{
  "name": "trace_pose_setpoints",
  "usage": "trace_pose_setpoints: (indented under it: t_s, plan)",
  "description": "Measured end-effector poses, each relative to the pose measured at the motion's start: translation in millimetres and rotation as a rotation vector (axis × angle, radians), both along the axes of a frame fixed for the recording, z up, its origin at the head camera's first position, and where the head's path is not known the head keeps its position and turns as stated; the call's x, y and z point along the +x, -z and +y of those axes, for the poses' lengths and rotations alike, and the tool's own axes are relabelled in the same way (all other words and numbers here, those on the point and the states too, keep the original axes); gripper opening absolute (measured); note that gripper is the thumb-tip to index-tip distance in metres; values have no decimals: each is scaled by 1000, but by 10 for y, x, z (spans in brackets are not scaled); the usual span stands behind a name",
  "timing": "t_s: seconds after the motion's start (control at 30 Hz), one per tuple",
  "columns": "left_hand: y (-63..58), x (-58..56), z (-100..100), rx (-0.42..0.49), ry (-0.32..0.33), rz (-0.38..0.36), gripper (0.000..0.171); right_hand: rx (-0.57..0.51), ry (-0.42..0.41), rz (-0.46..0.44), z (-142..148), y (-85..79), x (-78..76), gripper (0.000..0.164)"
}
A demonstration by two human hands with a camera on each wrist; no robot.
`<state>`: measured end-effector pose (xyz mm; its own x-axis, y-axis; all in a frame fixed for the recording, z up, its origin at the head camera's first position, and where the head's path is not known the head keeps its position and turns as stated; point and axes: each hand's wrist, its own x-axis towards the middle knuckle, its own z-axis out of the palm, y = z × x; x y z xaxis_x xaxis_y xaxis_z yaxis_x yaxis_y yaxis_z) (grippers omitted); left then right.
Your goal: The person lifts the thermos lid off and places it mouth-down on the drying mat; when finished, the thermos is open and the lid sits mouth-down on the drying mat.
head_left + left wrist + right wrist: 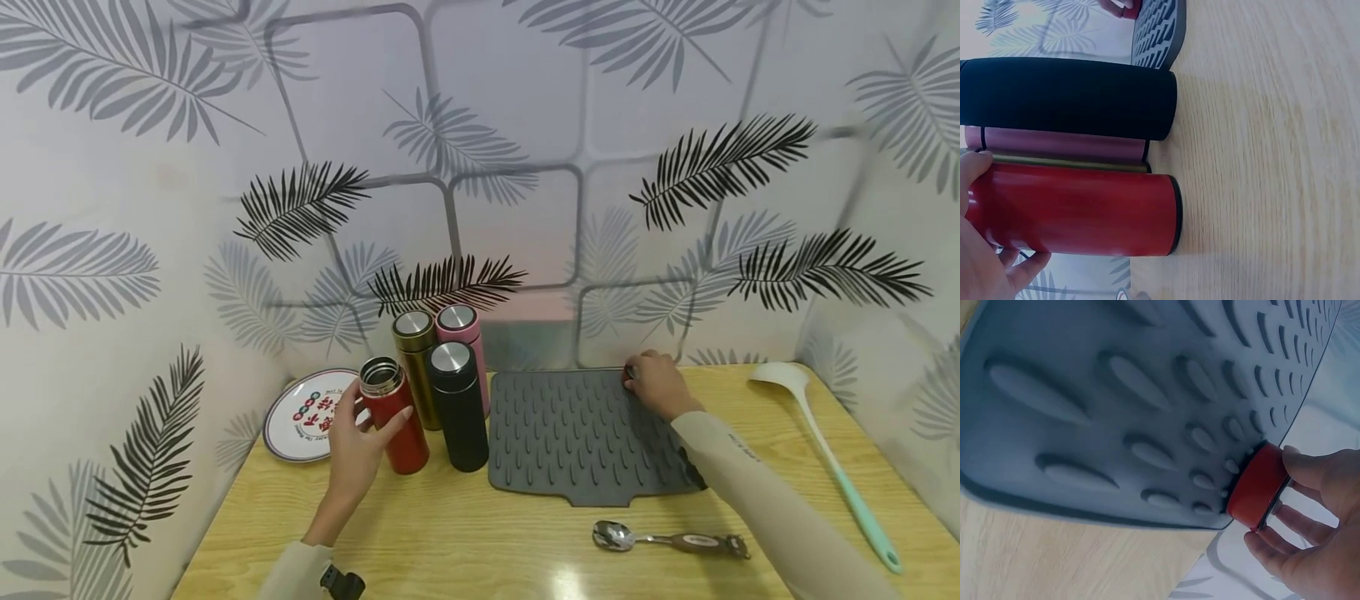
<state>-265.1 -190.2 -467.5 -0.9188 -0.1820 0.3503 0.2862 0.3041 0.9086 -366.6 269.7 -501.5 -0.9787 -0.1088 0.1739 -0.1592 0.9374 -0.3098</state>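
A red thermos (403, 437) with its mouth uncovered stands upright on the wooden table. My left hand (356, 450) grips it near the top, thumb on one side and fingers on the other, as the left wrist view also shows. Just right of it are a black thermos (463, 425), a gold thermos (417, 367) and a pink thermos (467, 327), all capped. At the far right corner of a dark grey ridged mat (555, 442), my right hand (660, 385) holds a red lid (1258, 487) between thumb and fingers, its side right at the mat's surface.
Behind the left hand a white plate (288, 427) with red lettering leans by the wall. A spoon (615, 536) with a brown handle lies in front of the mat. A white ladle (813, 425) with a mint handle lies along the right side. Leaf-patterned walls (510, 100) enclose the table (465, 542).
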Motion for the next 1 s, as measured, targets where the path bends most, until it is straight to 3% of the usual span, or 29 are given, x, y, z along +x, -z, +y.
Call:
trace_pose_setpoints:
  t_s: [0.33,0.7,0.83,0.93,1.0]
  plan:
    - [45,-88,5,-34,12,41,76,-18,5,-32,24,-22,-18,29]
    - [-11,-88,-59,-115,38,-16,78,-11,-2,-30,-9,-49,-6,22]
    - [-27,-55,-72,-131,19,-28,84,-15,-20,-14,22,1,-25,18]
    - [-20,33,-33,-146,-45,23,92,12,-16,-3,30,17,-38,21]
    - [1,118,15,-158,-106,139,90,40,-7,-6,33,6,-38,25]
